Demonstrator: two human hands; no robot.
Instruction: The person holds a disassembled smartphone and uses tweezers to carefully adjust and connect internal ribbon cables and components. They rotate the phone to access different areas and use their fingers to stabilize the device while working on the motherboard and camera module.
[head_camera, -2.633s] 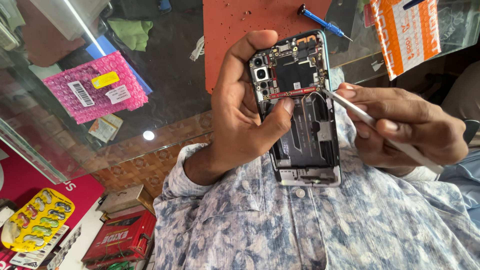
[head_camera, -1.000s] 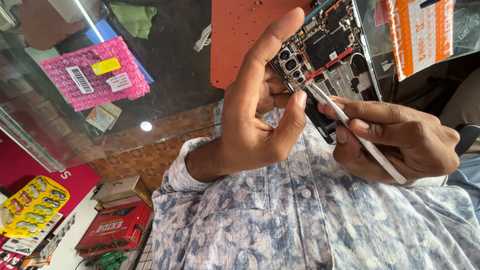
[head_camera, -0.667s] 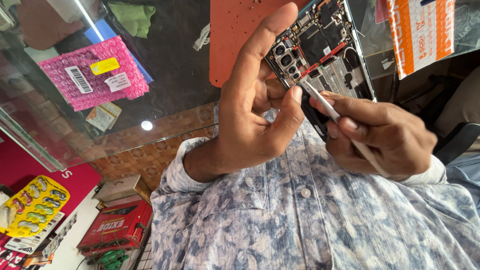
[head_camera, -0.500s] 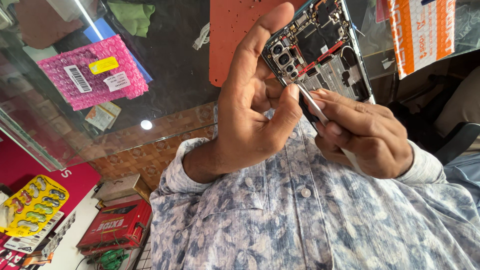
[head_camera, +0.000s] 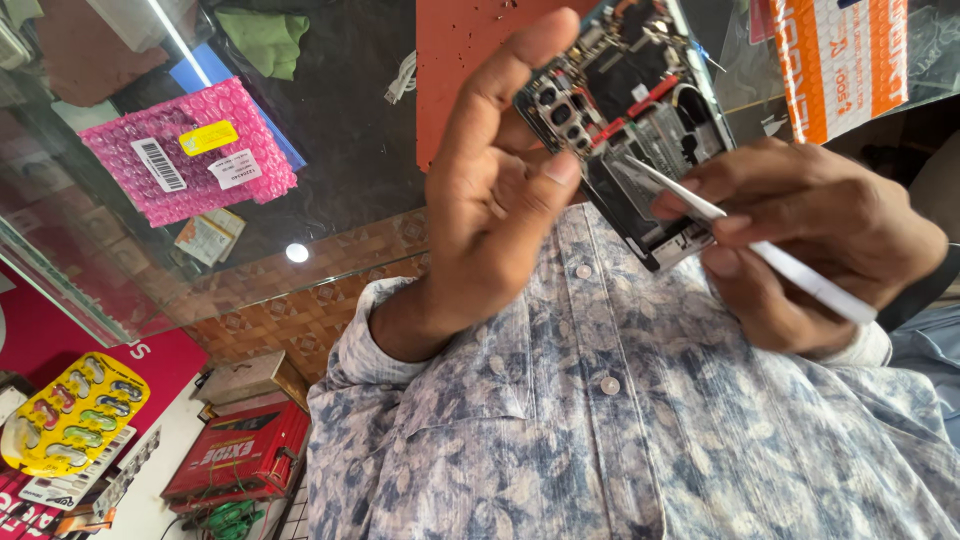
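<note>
Opened phone (head_camera: 625, 120) is sitting in the upper middle of the frame, long axis tilting from upper left to lower right. Left hand (head_camera: 490, 200) is clasping its left edge. Right hand (head_camera: 810, 250) is pinching white tweezers (head_camera: 740, 240), tip touching the phone's lower inside.

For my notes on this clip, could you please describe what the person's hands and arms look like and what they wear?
Both the left hand and the right hand are bare, with no gloves, rings or watch visible. The sleeves are long, of pale blue-grey cloth with a mottled floral print, with cuffs at the wrists.
</note>
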